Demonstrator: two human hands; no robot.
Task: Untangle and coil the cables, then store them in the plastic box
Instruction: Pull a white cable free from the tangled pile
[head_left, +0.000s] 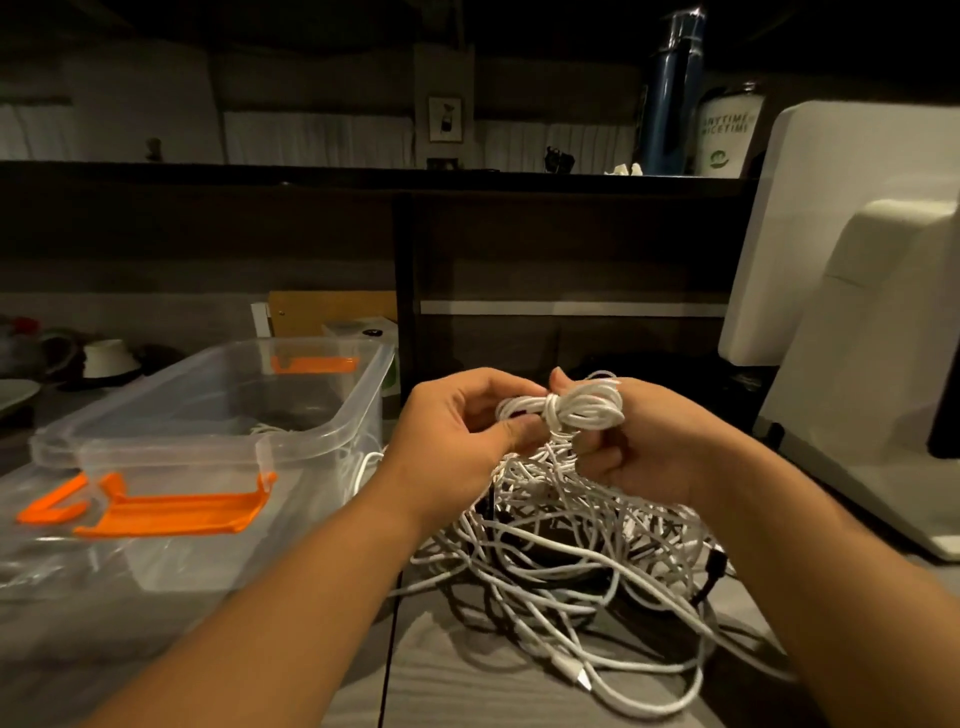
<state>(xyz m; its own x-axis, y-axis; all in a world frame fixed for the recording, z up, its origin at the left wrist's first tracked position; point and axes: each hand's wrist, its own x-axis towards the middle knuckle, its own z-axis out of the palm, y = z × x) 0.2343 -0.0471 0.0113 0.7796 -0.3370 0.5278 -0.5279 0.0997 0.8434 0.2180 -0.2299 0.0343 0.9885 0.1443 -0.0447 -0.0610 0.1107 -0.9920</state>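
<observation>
Both hands up over the tangle of white cables (566, 551): left hand (457, 426) and right hand (644, 441) pinch a small coiled bundle (576, 408) between them. The clear plastic box (208, 415) sits open just left.

The plastic box (218, 415) stood left of the cable tangle (571, 545) on the table (467, 675). Both hands (457, 426) held a coiled cable (576, 408) above the tangle.
</observation>
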